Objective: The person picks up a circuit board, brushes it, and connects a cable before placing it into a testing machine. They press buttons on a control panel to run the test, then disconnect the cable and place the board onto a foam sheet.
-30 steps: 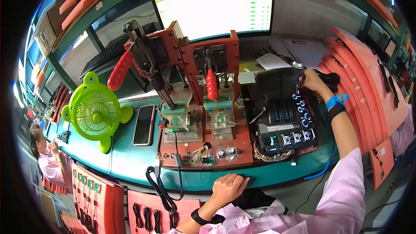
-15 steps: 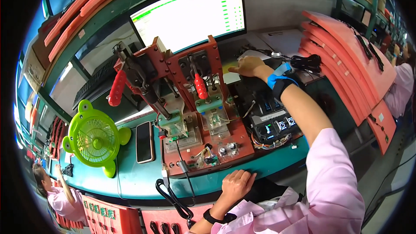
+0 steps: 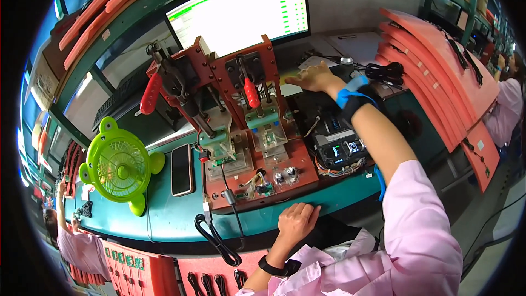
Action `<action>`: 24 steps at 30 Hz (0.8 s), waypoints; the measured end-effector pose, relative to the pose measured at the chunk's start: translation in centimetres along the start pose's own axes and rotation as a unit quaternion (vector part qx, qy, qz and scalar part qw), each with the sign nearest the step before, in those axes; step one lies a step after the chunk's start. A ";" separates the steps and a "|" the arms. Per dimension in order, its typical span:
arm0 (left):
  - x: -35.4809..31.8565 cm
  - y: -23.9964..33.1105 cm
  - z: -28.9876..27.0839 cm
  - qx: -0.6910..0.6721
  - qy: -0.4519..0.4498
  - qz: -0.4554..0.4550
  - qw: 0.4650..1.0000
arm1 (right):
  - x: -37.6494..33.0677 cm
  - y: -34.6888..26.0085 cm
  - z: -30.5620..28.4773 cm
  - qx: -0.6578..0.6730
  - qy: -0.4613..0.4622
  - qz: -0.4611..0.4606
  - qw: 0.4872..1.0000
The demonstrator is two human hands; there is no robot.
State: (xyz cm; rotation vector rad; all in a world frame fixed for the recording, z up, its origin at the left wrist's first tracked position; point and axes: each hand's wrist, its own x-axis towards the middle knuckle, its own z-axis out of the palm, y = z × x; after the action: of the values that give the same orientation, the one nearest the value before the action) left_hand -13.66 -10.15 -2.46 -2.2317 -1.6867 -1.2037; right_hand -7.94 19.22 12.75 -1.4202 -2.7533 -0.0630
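R hand (image 3: 316,78) is over the far end of the black control unit (image 3: 335,141), fingers spread & reaching left toward the far R upright of the red fixture (image 3: 304,160). It looks released, nothing seen in the grip; can't tell if it's touching the unit below. A blue strap (image 3: 350,92) is round that wrist, above a black band.

L hand (image 3: 297,220) is at the bench's near edge, just in front of the fixture, fingers bent under. Palm side's hidden, so can't tell if it's clenched or grasping anything.

Control unit sits on the teal bench (image 3: 170,219) just R of the fixture, its lit dials partly behind the R forearm, w/ coloured wires bunched along its front.

Fixture carries 2 clamps w/ red handles, L handle (image 3: 150,94) & R handle (image 3: 251,94), plus 2 small knobs near its front. Monitor (image 3: 241,13) stands behind, lit (mostly white w/ green marks). L of fixture: phone (image 3: 182,171) lying flat, then a green frog-shaped fan (image 3: 121,171). Far R: stacked pink foam sheets (image 3: 433,71), w/ coiled black cable (image 3: 383,71) beside.
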 end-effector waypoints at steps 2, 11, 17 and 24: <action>-0.1 -0.2 0.1 0.002 0.012 -0.013 1.000 | -3.6 -0.4 -1.4 0.033 -0.027 -0.057 0.997; -0.2 -0.2 -0.4 0.016 -0.011 -0.027 0.999 | -11.3 0.6 0.4 -0.114 0.191 -0.202 0.954; -0.5 0.0 0.0 0.027 -0.009 -0.035 0.999 | -1.7 1.7 -3.4 -0.074 0.010 -0.130 0.989; -0.1 0.2 0.0 0.033 -0.008 -0.039 0.999 | -4.5 1.7 -2.8 -0.005 -0.071 -0.056 0.996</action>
State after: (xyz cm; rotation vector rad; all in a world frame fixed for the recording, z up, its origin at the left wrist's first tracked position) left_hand -13.46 -10.32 -2.46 -2.1627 -1.8075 -1.1308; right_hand -3.89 16.40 15.36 -1.3194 -2.9510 0.0209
